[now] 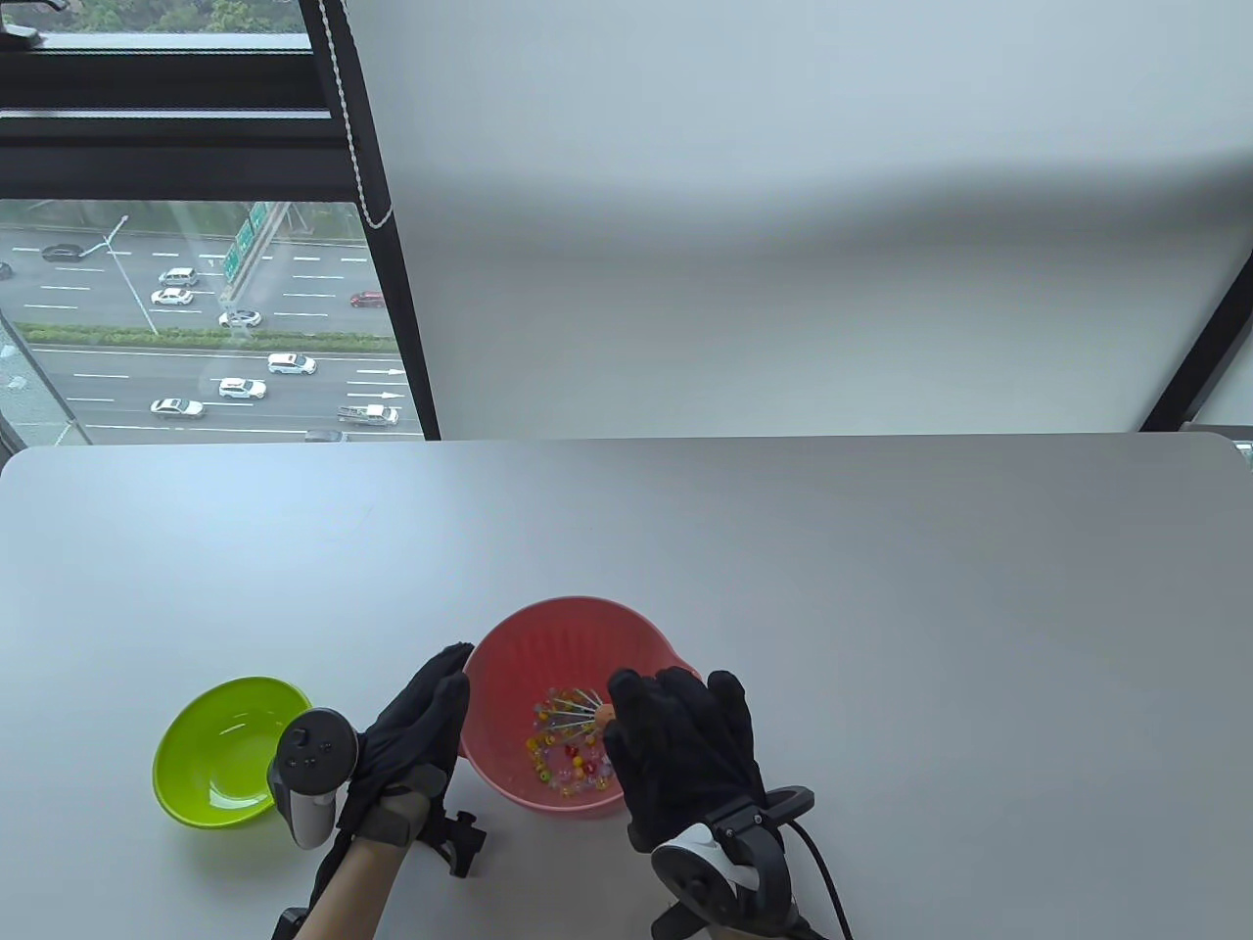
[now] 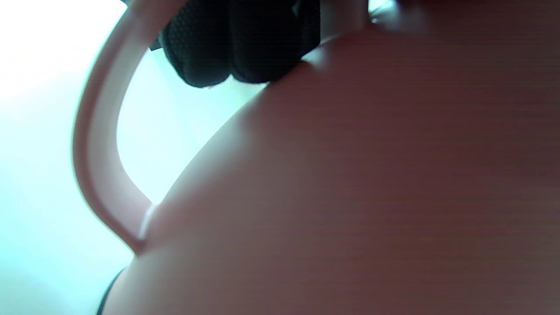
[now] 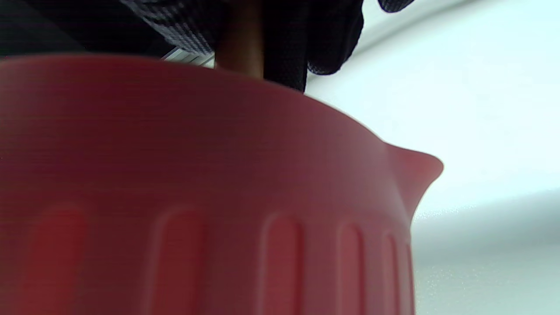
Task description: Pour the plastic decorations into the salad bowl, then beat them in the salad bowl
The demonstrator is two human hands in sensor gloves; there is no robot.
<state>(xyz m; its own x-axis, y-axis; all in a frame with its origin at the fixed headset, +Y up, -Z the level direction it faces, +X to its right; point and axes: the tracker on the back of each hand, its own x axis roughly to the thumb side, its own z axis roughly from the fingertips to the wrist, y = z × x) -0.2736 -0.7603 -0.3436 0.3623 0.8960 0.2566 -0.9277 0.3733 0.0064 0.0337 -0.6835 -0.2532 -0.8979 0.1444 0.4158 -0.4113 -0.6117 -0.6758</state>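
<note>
While the right hand (image 1: 685,754) hangs over the near right edge of the red salad bowl (image 1: 548,636), its fingers curl round the brown handle of a whisk (image 1: 580,707) and hold it tight. Thin wires of the whisk poke down into the bowl, in among the plastic decorations (image 1: 566,759). In the right wrist view the brown handle (image 3: 239,39) shows between the dark gloved fingers (image 3: 332,39), just above the bowl's rim (image 3: 306,105). The left hand (image 1: 416,739) is flat, with straight fingers, and it presses against the outside of the bowl on the left side. In the left wrist view the fingertips (image 2: 245,48) touch the bowl's wall (image 2: 372,175) close to its curved handle (image 2: 98,144). The salad bowl stands on the white table (image 1: 881,587), near the front edge, between the two hands. It is red with ribs down its side and a small spout. The decorations are tiny beads, yellow, red and clear, lying in a heap at the bottom of the bowl. A green bowl (image 1: 230,749) sits on the table just left of the left hand, and it looks bare inside
</note>
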